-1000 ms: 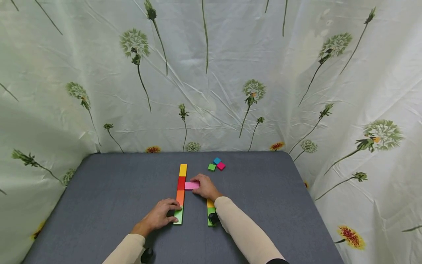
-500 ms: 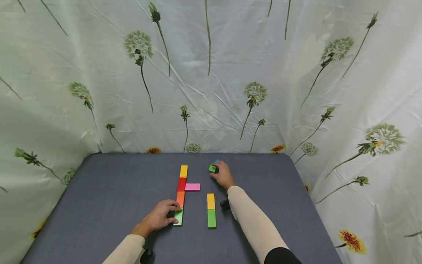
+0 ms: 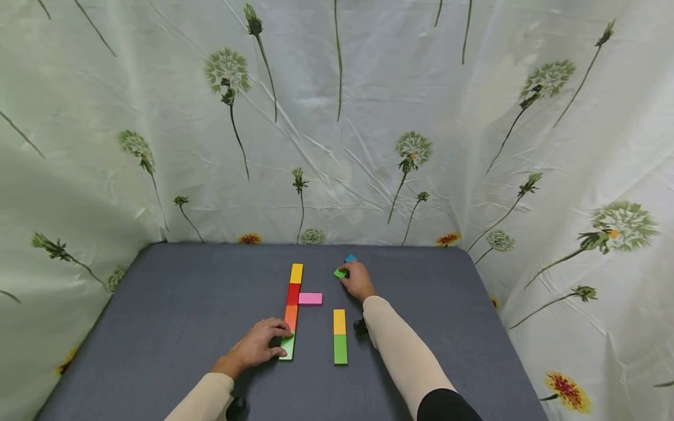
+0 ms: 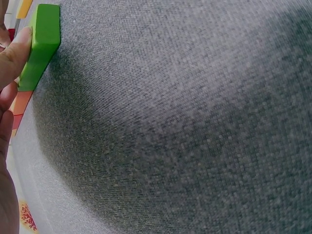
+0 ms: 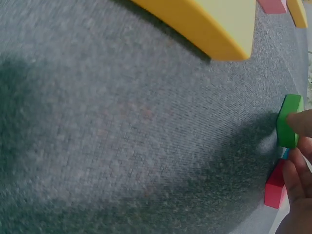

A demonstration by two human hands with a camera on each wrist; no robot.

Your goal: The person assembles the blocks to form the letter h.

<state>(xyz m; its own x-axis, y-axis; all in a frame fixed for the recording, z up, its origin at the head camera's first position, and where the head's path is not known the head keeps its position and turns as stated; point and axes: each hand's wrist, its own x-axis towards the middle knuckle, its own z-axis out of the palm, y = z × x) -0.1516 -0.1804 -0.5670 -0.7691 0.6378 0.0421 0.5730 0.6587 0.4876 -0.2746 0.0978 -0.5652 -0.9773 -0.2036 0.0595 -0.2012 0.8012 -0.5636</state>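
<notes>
Pinching a small green block [image 5: 288,105], the right hand [image 3: 358,282] appears mid-pickup, a lift likely needed next; fingers of the left hand [image 3: 257,345] grip a longer green block [image 4: 48,23]

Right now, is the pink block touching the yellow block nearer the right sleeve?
Apart. The head view shows gray table between the pink block and that yellow block, with no edges meeting.
</notes>
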